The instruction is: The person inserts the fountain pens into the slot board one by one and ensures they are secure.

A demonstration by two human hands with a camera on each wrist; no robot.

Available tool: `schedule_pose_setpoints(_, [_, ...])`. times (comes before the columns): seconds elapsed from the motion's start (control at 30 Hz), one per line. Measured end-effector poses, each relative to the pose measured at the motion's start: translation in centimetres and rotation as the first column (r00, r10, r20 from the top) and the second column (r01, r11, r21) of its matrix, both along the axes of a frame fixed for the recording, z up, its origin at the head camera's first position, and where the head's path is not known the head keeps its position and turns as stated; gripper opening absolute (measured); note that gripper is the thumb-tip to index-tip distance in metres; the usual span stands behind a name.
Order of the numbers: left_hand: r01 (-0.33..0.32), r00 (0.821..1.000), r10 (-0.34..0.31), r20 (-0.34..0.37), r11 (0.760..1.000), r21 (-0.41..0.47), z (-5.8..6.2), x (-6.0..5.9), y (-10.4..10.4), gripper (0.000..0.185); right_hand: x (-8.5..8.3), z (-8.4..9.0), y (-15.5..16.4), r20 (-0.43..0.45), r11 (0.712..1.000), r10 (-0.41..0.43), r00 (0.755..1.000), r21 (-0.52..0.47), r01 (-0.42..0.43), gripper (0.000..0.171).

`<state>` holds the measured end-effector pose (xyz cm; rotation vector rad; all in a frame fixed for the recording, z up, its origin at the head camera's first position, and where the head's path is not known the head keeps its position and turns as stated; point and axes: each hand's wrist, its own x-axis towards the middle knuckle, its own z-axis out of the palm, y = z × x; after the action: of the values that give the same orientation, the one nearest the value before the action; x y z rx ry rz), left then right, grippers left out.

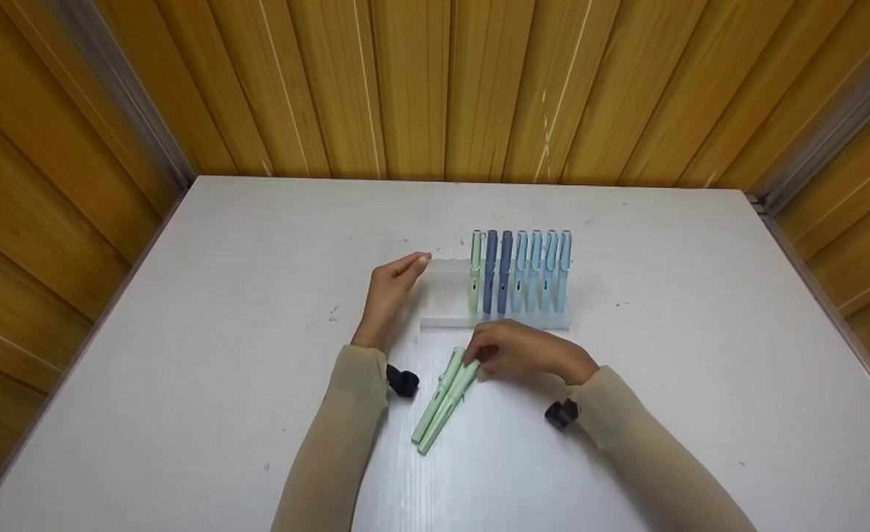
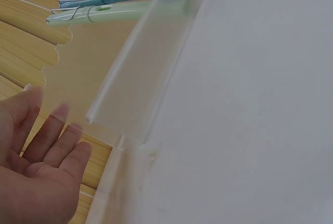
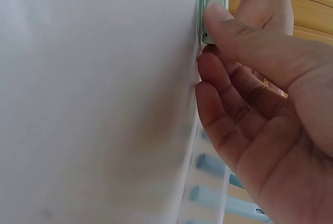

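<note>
A clear pen stand holds a row of upright pens: one light green pen, two dark blue pens and several light blue pens. My left hand is at the stand's left edge; in the left wrist view, its slightly bent fingers rest against the clear panel's edge. Two more light green pens lie side by side in front of the stand. My right hand pinches the capped end of the right-hand pen, while the other pen lies against it.
The white table extends around the stand on all sides. Wood-patterned walls rise behind it and to both sides. A black wrist camera is strapped at the left cuff, another black camera at the right.
</note>
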<state>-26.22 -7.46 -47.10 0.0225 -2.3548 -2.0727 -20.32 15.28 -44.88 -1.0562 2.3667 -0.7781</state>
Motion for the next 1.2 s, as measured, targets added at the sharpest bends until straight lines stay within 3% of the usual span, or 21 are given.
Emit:
schedule_pose_setpoints(0.37, [0.019,1.0,-0.019,-0.005,0.999,0.04,0.0,0.0,0.1,0.036,-0.1,0.2,0.4,0.023,0.998,0.039,0.999,-0.054,-0.038,0.021])
schedule_pose_setpoints(0.63, [0.013,1.0,-0.013,-0.007,1.0,0.026,-0.1,0.0,0.0,0.035,-0.4,0.7,0.8,0.091,0.999,-0.003,0.996,-0.033,0.006,0.02])
schedule_pose_setpoints(0.93, [0.014,1.0,-0.013,-0.015,1.0,0.014,-0.1,0.0,0.0,0.035,-1.0,0.3,1.4,0.119,0.993,-0.008,0.993,-0.113,0.021,0.021])
schedule_pose_setpoints(1.2, [0.016,1.0,-0.016,-0.008,1.0,0.016,0.0,0.1,0.0,0.035,-1.4,0.5,1.5,0.217,0.98,-0.033,0.976,-0.186,0.074,0.023])
